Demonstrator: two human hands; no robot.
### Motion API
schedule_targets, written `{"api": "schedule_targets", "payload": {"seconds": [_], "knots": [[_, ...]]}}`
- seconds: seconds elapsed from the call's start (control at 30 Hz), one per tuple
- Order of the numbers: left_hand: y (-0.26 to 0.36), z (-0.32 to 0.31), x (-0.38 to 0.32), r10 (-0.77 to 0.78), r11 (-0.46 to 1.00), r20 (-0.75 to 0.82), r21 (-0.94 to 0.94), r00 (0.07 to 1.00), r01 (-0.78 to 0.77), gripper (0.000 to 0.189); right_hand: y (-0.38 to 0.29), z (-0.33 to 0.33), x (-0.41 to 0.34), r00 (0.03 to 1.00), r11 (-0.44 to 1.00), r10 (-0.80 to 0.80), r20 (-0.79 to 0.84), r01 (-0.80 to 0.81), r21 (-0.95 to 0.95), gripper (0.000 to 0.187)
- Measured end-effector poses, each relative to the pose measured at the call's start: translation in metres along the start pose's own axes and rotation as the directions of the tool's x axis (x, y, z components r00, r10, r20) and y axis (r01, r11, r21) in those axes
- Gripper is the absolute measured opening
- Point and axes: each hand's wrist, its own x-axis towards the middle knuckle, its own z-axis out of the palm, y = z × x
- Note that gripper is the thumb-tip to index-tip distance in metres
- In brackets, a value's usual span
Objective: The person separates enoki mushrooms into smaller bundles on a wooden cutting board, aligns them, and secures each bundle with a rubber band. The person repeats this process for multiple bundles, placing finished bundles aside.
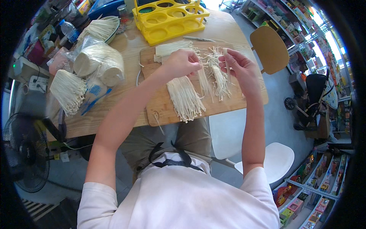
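My right hand [240,65] pinches a thin pale strip of enoki mushroom [228,67] between thumb and fingers, above the right part of a wooden cutting board [158,113]. Over the board's middle is my left hand [183,63], its fingers curled; whether something is between the fingertips cannot be made out. Below it, a flat fan of enoki mushrooms [185,98] lies with its caps towards me. Loose enoki strands [204,83] and a tangled enoki pile [218,75] lie between the hands. Behind my left hand rests another enoki bunch [168,48].
At the left are bagged enoki bundles [98,61], a loose enoki bunch [68,90] and a heaped bowl [114,31]. A yellow plastic rack [171,23] stands behind the board, near a pen-like tool [199,39]. A chair [270,50] stands right of the table.
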Motion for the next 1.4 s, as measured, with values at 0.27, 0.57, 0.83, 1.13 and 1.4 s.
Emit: {"api": "schedule_targets", "payload": {"seconds": [0.27,0.57,0.83,1.13,1.4], "knots": [[-0.001,-0.018,-0.030,0.382,0.922,-0.019,-0.061,0.924,-0.383,0.019,0.017,0.038,-0.007,0.891,0.865,0.210,0.403,-0.361,0.348,0.039],[-0.038,-0.083,-0.075,-0.204,0.967,0.359,-0.072,0.911,0.245,0.018,0.004,0.078,-0.084,0.789,0.916,0.399,0.467,-0.320,-0.242,0.029],[-0.048,-0.068,-0.046,-0.270,0.961,0.207,0.121,0.940,0.250,0.015,0.014,0.052,-0.068,0.981,0.752,0.117,0.157,0.016,-0.659,0.027],[-0.050,-0.036,-0.084,0.010,0.912,-0.129,0.407,0.992,0.044,0.032,0.037,0.061,-0.055,0.977,0.755,0.093,0.191,0.055,-0.653,0.033],[-0.052,-0.024,-0.091,-0.040,0.953,-0.203,0.288,0.978,0.099,0.036,0.041,0.047,-0.033,0.992,0.772,0.118,0.043,-0.064,-0.633,0.029]]}}
